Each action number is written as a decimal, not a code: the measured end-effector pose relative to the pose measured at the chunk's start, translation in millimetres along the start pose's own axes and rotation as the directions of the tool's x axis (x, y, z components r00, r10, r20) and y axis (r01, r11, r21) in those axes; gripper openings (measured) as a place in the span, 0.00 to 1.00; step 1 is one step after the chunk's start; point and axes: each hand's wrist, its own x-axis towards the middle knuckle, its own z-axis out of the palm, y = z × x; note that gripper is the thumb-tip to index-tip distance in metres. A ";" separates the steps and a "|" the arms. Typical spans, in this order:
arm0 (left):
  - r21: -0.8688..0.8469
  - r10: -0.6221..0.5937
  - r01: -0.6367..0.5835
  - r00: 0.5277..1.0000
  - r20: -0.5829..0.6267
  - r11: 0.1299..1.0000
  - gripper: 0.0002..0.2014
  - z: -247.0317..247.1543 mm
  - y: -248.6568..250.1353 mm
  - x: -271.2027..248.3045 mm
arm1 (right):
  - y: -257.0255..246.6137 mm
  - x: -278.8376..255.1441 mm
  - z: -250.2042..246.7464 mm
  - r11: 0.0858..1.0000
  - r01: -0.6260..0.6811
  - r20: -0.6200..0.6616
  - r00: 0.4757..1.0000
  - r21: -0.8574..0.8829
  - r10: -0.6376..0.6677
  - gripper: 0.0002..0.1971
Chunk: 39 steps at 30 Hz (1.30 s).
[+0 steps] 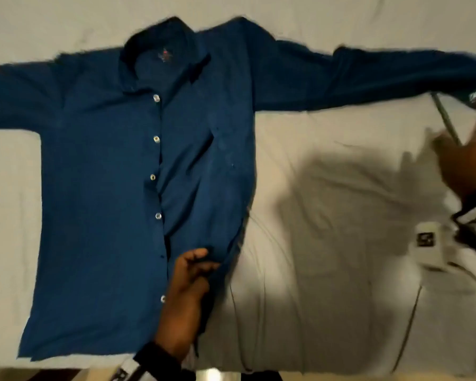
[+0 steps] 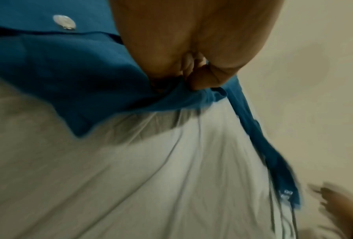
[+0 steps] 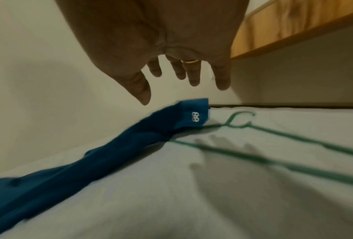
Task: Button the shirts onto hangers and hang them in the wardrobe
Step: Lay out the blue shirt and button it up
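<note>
Both hands are over a bed covered by a pale sheet point(image 1: 327, 188), and the blue shirt point(image 1: 107, 188) serves as the landmark. At the shirt's lower front edge, the left hand point(image 1: 187, 292) pinches a fold of the blue cloth between thumb and curled fingers point(image 2: 202, 77); the left wrist view shows that fold bunched and lifted off the sheet. Off the end of the shirt's far sleeve, the right hand point(image 3: 167, 48) hangs above the sheet with fingers spread and straight, holding nothing, its shadow falling on the bedding. The shirt lies flat, front up, with sleeves stretched out to either side, collar away from the person and a row of pale buttons point(image 1: 156, 138) down its middle. Beside the sleeve's cuff point(image 3: 193, 114) a green hanger point(image 3: 273, 134) lies on the sheet, its hook near the cuff. Beyond the cuff runs a wooden edge point(image 3: 284, 27).
</note>
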 end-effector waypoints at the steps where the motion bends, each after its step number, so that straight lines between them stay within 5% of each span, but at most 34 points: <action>1: 0.022 -0.055 0.056 0.998 -0.022 0.998 0.16 -8.1 6.5 -1.8 | -24.4 -35.2 1.0 1.000 -0.006 0.025 1.000 0.005 0.006 0.25; 3: 0.223 -0.120 0.119 0.993 -0.007 0.968 0.20 -30.6 11.8 6.9 | -94.0 -90.7 -6.3 0.987 -0.147 0.381 0.918 0.071 0.110 0.11; 4: 0.358 -0.151 0.130 0.988 0.032 0.925 0.22 -38.2 10.9 12.5 | -139.6 -127.8 -13.0 0.973 -0.140 0.482 0.875 0.184 0.035 0.06; 5: 0.436 -0.184 0.134 0.980 0.075 0.890 0.21 -41.7 10.6 18.4 | -170.7 -174.4 -14.0 0.955 -0.131 0.553 0.832 0.268 -0.041 0.04; 10: 0.486 -0.257 0.093 0.925 0.281 0.869 0.22 -30.9 6.0 33.8 | -196.0 -273.7 31.7 0.638 -0.663 0.759 0.625 0.392 0.183 0.11; 13: 0.533 -0.251 -0.028 0.861 0.443 0.846 0.21 -17.3 4.6 29.9 | -214.0 -290.8 36.1 0.551 -0.694 0.769 0.624 0.464 0.139 0.18; 15: 0.572 -0.261 -0.015 0.880 0.397 0.820 0.15 -12.1 0.8 27.1 | -213.7 -293.3 34.7 0.500 -0.742 0.791 0.588 0.446 0.168 0.21; 18: 0.751 -0.106 -0.061 0.979 0.173 0.658 0.11 -3.2 2.6 33.7 | -202.4 -301.8 35.6 0.614 -0.716 0.772 0.580 0.332 0.259 0.16; 21: 0.896 -0.038 -0.122 0.988 0.152 0.427 0.27 20.9 16.2 41.7 | -201.5 -302.8 32.9 0.703 -0.644 0.793 0.578 0.302 0.190 0.12; 23: 0.923 -0.045 -0.137 0.985 0.164 0.360 0.22 33.1 21.0 48.6 | -206.8 -303.6 27.7 0.726 -0.592 0.795 0.597 0.349 0.104 0.13; 25: 0.848 0.015 -0.155 0.985 0.171 0.507 0.16 28.8 26.1 54.0 | -214.6 -304.8 21.6 0.663 -0.624 0.810 0.585 0.413 0.046 0.16; 27: 0.628 0.063 -0.170 0.980 0.189 0.759 0.18 13.7 36.2 56.2 | -213.2 -306.4 19.3 0.590 -0.677 0.818 0.573 0.440 0.047 0.19; 29: 0.363 0.045 -0.095 0.988 0.145 0.927 0.15 -1.8 51.9 53.6 | -206.8 -308.8 21.0 0.665 -0.601 0.760 0.645 0.443 0.077 0.11; 32: 0.226 0.030 -0.034 0.999 0.024 0.973 0.12 -28.7 67.4 55.8 | -202.3 -311.3 24.4 0.764 -0.487 0.659 0.744 0.424 0.109 0.02; 35: 0.198 0.031 -0.024 0.999 -0.033 0.980 0.13 -50.7 74.4 61.5 | -202.5 -312.3 25.4 0.682 -0.627 0.695 0.678 0.377 0.239 0.06; 39: 0.263 -0.083 0.065 0.995 0.057 0.963 0.09 -56.9 62.4 59.7 | -218.2 -313.2 31.6 0.581 -0.675 0.772 0.624 0.456 0.120 0.22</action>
